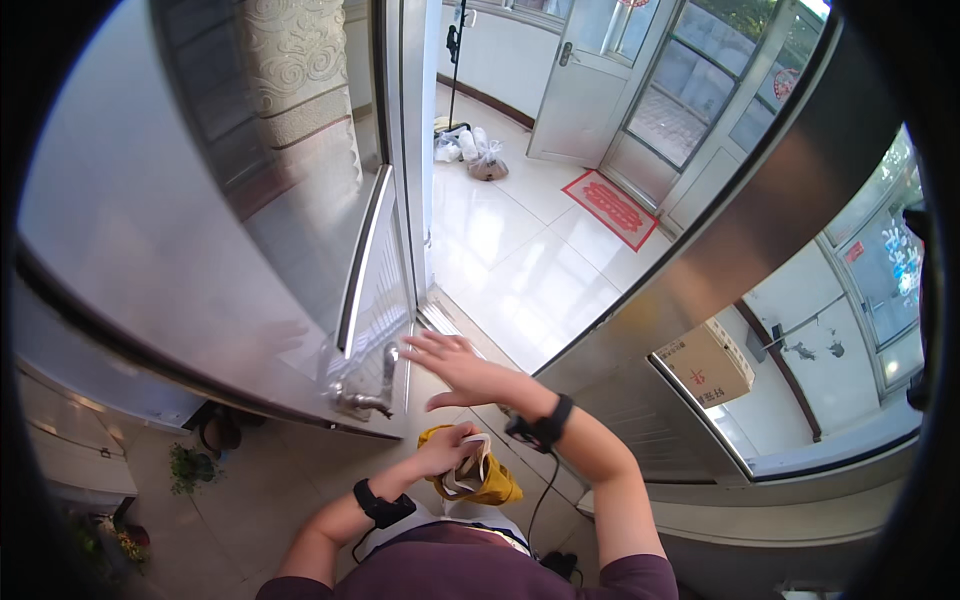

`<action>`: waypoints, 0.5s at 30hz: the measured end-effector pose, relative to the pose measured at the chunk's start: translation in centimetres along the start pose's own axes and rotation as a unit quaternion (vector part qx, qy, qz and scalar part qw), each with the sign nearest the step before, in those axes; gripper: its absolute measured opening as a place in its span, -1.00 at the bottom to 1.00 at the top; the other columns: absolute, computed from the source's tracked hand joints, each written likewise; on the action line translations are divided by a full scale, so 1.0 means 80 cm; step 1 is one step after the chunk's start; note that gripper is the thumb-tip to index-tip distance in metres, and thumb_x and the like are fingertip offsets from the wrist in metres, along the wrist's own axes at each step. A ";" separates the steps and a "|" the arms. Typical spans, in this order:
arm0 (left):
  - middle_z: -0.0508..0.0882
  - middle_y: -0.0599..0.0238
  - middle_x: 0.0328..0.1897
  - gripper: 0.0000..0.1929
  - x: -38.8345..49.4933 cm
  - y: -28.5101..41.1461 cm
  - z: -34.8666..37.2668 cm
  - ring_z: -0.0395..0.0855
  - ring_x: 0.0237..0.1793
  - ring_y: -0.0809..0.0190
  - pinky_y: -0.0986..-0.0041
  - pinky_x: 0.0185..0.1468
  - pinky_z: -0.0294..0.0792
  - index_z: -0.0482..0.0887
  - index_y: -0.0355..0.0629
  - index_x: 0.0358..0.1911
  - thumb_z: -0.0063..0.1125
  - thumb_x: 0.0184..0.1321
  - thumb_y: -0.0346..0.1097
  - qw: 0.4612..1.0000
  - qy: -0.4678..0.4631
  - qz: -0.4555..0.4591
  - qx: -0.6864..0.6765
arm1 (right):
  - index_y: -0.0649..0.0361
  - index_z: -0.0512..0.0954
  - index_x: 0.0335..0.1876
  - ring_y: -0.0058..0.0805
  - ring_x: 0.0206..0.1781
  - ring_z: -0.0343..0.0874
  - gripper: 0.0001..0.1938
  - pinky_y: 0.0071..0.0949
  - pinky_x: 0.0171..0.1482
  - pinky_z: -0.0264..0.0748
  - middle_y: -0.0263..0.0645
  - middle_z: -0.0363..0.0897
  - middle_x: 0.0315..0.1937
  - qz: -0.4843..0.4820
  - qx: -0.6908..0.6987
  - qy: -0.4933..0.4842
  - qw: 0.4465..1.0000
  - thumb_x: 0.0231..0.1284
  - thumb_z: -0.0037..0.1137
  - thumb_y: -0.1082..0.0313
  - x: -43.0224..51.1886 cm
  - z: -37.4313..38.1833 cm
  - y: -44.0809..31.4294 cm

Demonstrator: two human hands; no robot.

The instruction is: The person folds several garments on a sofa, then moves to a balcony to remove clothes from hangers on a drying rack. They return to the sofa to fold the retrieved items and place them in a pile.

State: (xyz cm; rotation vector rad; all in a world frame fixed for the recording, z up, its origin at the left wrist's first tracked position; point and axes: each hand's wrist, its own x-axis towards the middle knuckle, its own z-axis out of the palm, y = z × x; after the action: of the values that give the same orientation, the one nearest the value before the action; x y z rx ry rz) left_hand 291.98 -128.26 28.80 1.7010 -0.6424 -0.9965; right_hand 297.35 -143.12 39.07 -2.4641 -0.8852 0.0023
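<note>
My left hand (448, 448) grips the rim of a yellow fabric bag (496, 481) with a pale lining, held in front of my waist. What the bag holds cannot be made out. My right hand (459, 369) is raised ahead of it with the fingers spread and nothing in them. Its fingertips are close to the edge of a metal-framed glass door (300, 247), near the lever handle (390, 367); whether they touch it cannot be told. Both wrists wear black straps with small devices and cables.
A doorway sill (457, 322) leads to a tiled room with a red-bordered mat (611, 208) and plastic bags (487, 161) on the floor. A second metal door panel (637, 352) stands at the right, a cardboard box (705, 364) visible through its glass. A potted plant (191, 466) is at the lower left.
</note>
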 end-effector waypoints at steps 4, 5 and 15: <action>0.64 0.29 -0.33 -0.78 0.074 -0.037 -0.007 0.56 -0.35 0.20 0.43 -0.21 0.37 0.51 -0.18 -0.20 -0.01 0.21 -0.20 0.918 0.165 0.279 0.230 | 0.06 0.23 0.24 -0.18 0.37 0.03 -0.28 0.06 0.26 -0.05 -0.23 0.10 0.32 -0.079 -0.020 -0.089 0.993 -0.09 0.24 0.07 0.117 0.078 0.017; 0.63 0.30 -0.33 -0.77 0.092 -0.036 -0.012 0.55 -0.35 0.22 0.44 -0.22 0.37 0.50 -0.18 -0.19 -0.01 0.21 -0.19 0.892 0.212 0.325 0.233 | 0.06 0.26 0.22 -0.19 0.37 0.05 -0.31 0.06 0.25 -0.04 -0.25 0.15 0.30 -0.091 0.003 -0.129 0.988 -0.09 0.24 0.07 0.141 0.088 0.016; 0.47 0.51 -0.52 -0.87 0.262 0.062 -0.138 0.35 -0.49 0.53 0.66 -0.40 0.27 0.50 -0.19 -0.24 0.07 0.17 -0.34 0.982 0.147 0.083 -0.086 | 0.18 0.40 0.05 -0.17 0.03 0.45 -0.43 -0.14 0.01 0.32 -0.16 0.50 -0.07 -0.251 0.140 -0.263 0.921 -0.14 0.26 0.11 0.297 0.061 0.024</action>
State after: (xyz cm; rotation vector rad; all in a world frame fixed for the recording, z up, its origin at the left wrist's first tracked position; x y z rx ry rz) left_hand 312.48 -141.18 28.48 1.5732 -0.4797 -0.6474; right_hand 316.38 -127.97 37.92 -1.9272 -1.6003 0.5917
